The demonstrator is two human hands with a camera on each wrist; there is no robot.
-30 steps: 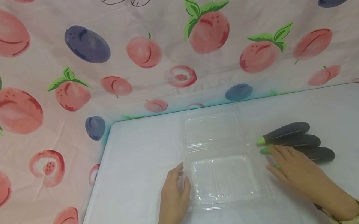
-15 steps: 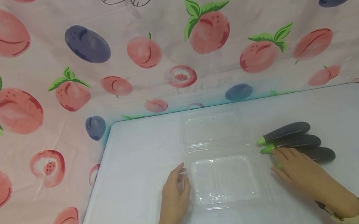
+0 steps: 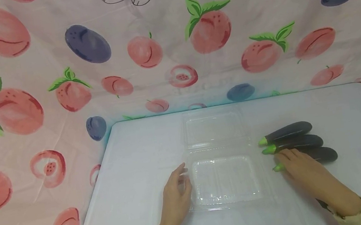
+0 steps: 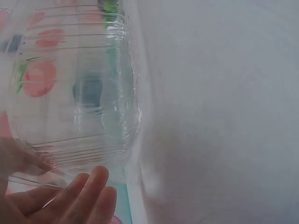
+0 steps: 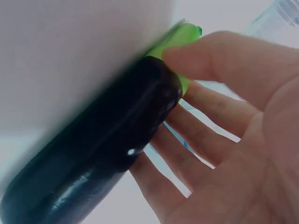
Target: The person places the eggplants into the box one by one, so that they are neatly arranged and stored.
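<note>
The near eggplant (image 3: 322,155) lies on the right of the white table (image 3: 138,152), its long axis running mostly left to right. Its green cap points left and slightly near; the thick, rounded end points right and slightly far. Beyond it are the middle eggplant (image 3: 302,142) and the far eggplant (image 3: 290,131), also with caps to the left. The far eggplant slants more, its thick end turned away towards the far right.

The near eggplant is glossy and almost black, widening from a narrow neck to a blunt end, with a bright green cap and short stem. Highlights show along its skin.

The right hand (image 3: 305,172) grasps it at the neck: the thumb is on the green cap, with the fingers against the opposite side. In the head view this hand covers the eggplant's middle.

The left hand (image 3: 175,191) is at the left edge of the clear box (image 3: 225,179), fingers loosely extended and thumb apart, a relaxed hand rather than a clenched one; whether the rim sits between thumb and fingers I cannot tell. The box lies open, lid to the far side, left of the eggplants. Behind the table hangs a fruit-print cloth (image 3: 170,34).
</note>
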